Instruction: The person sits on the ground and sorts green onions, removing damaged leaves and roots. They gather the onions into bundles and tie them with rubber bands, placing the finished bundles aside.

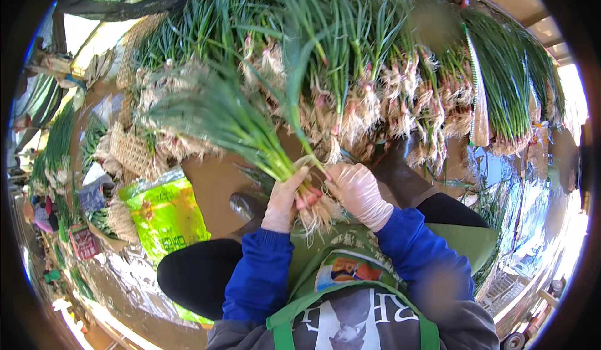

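Note:
My gloved left hand (281, 204) is closed around a bunch of green onions (263, 155), just above their reddish bulbs. The leaves fan out to the upper left, and pale roots (321, 216) hang below the grip. In my gloved right hand (359, 190) a single green onion stalk (296, 115) is pinched near its lower end, its leaves rising up and away. That stalk's bulb end is hidden by the fingers. Both hands are close together over the green apron (324, 265). Beyond them lies a long heap of green onions (366, 77) with roots facing me.
At the left lie a bright green plastic bag (164, 214) and a woven basket (134, 148). Tied-looking onion bundles (497, 77) stand at the right beside a pale strip (476, 91). The floor (211, 185) is brown and wet. A dark boot (399, 171) rests near the heap.

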Motion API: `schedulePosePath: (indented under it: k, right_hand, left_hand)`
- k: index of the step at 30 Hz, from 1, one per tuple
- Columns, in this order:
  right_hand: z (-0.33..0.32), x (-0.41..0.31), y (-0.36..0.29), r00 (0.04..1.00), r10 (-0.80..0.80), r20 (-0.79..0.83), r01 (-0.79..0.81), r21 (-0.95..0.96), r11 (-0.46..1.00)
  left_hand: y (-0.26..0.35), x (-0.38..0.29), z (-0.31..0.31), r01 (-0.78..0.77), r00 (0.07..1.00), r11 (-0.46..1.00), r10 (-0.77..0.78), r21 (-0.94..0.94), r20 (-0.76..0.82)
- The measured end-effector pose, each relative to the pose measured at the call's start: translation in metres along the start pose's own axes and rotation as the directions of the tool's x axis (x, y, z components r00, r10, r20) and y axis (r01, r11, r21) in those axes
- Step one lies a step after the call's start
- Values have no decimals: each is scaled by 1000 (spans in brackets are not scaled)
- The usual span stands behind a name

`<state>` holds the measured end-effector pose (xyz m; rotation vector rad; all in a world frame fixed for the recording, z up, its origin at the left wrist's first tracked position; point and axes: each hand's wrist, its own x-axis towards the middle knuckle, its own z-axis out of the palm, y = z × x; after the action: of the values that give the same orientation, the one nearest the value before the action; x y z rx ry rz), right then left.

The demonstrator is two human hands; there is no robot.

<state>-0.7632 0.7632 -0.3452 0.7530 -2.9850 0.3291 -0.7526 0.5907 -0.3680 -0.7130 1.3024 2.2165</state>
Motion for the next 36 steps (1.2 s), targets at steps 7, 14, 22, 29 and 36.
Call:
schedulePosePath:
  k: [7,14,22,29,36]
  right_hand:
    - [-18,21,31,898,-202,392,-205,776,597]
    - [46,50,-24,802,-75,592,-494,588,-640]
    - [15,41,-32,590,553,588,-119,741,-660]
    - [6,4,81,708,683,179,-147,984,-105]
    - [35,-12,63,838,405,366,-539,438,719]
  left_hand:
    - [-8,-6,-19,42,998,977,-31,-208,53]
    - [-5,-13,-19,122,976,965,-75,-232,203]
    - [-10,-14,-11,40,991,965,-5,-261,133]
    - [11,-41,-38,-209,978,935,206,-287,-40]
    - [3,-23,-47,-182,899,826,360,-534,250]
